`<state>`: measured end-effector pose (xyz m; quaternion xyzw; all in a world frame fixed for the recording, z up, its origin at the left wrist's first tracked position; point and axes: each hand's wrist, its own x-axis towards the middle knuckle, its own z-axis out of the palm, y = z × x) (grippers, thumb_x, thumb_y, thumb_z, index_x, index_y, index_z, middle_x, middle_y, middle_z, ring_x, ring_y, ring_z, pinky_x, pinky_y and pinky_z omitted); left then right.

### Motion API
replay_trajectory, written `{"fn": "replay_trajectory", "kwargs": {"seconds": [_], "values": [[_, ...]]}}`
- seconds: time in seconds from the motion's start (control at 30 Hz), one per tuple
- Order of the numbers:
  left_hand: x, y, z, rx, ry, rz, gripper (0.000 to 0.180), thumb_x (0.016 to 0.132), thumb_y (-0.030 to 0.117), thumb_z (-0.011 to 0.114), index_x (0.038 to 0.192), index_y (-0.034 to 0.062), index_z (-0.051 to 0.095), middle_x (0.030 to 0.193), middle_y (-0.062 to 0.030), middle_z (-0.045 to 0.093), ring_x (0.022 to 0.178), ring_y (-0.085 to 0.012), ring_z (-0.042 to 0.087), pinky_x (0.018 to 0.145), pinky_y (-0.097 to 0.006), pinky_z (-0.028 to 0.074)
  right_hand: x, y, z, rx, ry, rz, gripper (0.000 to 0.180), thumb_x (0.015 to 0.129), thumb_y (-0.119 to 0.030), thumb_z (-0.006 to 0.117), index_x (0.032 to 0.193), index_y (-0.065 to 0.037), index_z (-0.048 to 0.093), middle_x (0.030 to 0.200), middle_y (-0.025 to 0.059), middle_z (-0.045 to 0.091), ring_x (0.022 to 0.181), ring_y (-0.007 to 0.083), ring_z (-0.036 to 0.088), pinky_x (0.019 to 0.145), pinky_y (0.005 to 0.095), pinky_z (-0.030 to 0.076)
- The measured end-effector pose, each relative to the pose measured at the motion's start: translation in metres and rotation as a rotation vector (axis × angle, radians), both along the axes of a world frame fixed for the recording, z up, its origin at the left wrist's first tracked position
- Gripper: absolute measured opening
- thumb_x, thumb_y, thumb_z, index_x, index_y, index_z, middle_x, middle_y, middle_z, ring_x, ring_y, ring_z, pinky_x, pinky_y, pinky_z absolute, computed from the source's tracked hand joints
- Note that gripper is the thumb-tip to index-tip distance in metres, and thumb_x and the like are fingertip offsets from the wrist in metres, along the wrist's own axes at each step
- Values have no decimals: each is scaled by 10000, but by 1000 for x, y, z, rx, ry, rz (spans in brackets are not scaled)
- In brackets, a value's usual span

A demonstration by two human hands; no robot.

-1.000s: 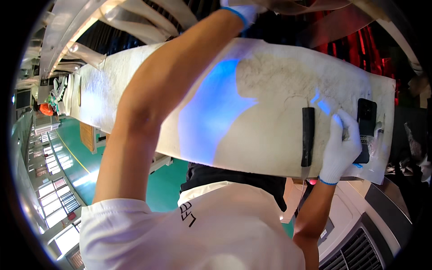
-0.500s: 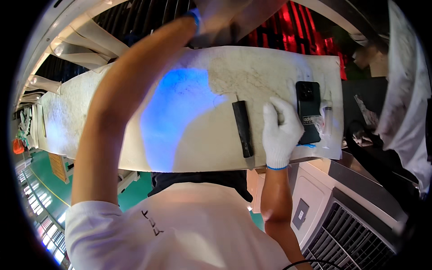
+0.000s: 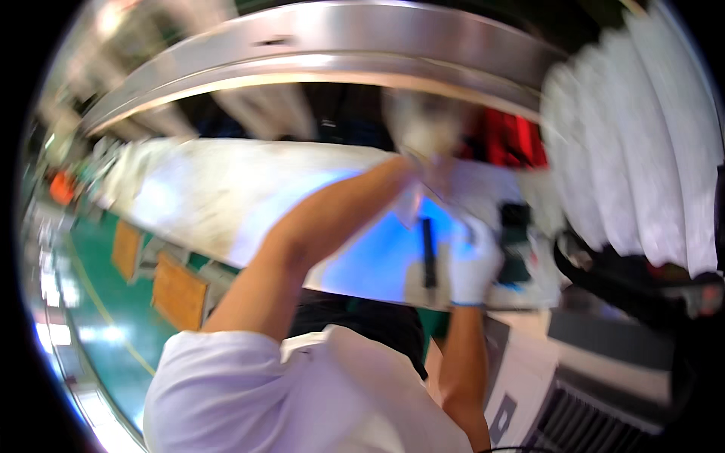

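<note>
Gloved right hand (image 3: 474,266) rests beside black bar (image 3: 428,253) on table (image 3: 226,196).

green floor (image 3: 113,332), long pale workbench (image 3: 219,196), metal rail (image 3: 317,60) overhead

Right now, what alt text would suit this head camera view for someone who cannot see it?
Blurred view: a white-gloved right hand rests on a pale worktable beside a slim dark tool, while the left hand lifts above it, lost in motion blur.
</note>
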<state>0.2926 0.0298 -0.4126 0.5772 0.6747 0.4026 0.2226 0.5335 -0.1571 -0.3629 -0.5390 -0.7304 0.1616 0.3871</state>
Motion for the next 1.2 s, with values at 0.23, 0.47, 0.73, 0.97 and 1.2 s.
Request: {"fn": "replay_trajectory", "kwargs": {"seconds": [0.23, 0.47, 0.73, 0.97, 1.2], "values": [[-102, -188, 48, 45, -99, 500, 263, 931, 240, 765, 1108, 48, 792, 1039, -205, 815, 1022, -371, 790, 944, -470, 615, 25, 24, -17, -373, 153, 52, 278, 1056, -183, 717, 1215, 38, 769, 1145, 217, 812, 1042, 350, 763, 977, 438, 587], [-153, -297, 43, -28, 50, 488, 332, 907, 314, 707, 1164, 113, 768, 1026, -228, 789, 966, -450, 766, 870, -537, 602, 15, 229, 1, -38, -120, -34, 566, 1111, -438, 662, 1459, 6, 706, 1469, 225, 723, 1264, 366, 733, 1069, 422, 568], [-156, -302, 49, -96, 166, 308, 285, 905, 327, 709, 1089, 109, 718, 1033, -207, 747, 944, -467, 720, 839, -575, 567, -26, 324, -59, -82, -520, -309, 564, 1101, -484, 653, 1447, -42, 706, 1447, 200, 711, 1240, 370, 716, 1054, 453, 547], [-158, -298, 48, -146, 137, 283, 285, 939, 358, 730, 1108, 130, 717, 1021, -172, 754, 934, -437, 724, 815, -552, 579, -104, 262, -68, -110, -401, -178, 510, 1097, -452, 659, 1409, -52, 708, 1390, 177, 715, 1180, 345, 710, 992, 431, 546], [-155, -295, 57, -71, 96, 327, 226, 938, 288, 775, 1077, 117, 727, 990, -130, 752, 919, -384, 743, 790, -499, 602, -142, 248, -72, -132, -346, -115, 457, 1092, -420, 665, 1372, -62, 711, 1333, 154, 718, 1120, 320, 705, 930, 409, 545]]}}
